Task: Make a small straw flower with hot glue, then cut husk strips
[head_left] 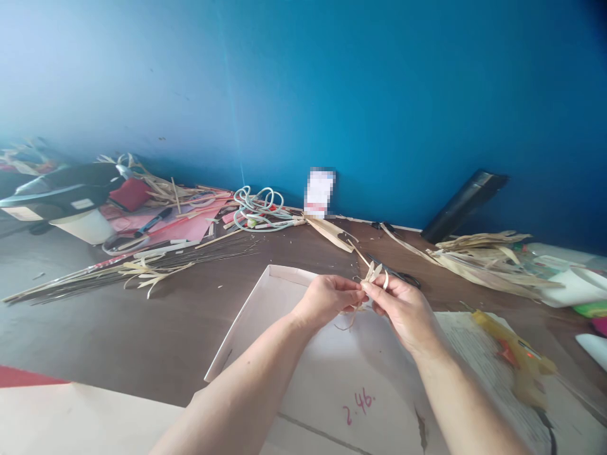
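My left hand (327, 300) and my right hand (403, 309) meet above a shallow white cardboard box (265, 316) in the middle of the brown table. Both pinch a small bundle of pale dried-leaf strips (374, 273), whose tips fan upward between my fingertips. A few thin strands hang below my fingers. Black-handled scissors (403, 277) lie just behind my right hand.
A yellow glue gun (515, 351) rests on printed paper at the right. Dried husk strips (478, 259) pile at the back right by a black roll (462, 205). Thin sticks (118, 268), a coiled pale cord (258, 212) and red paper scraps lie at the left.
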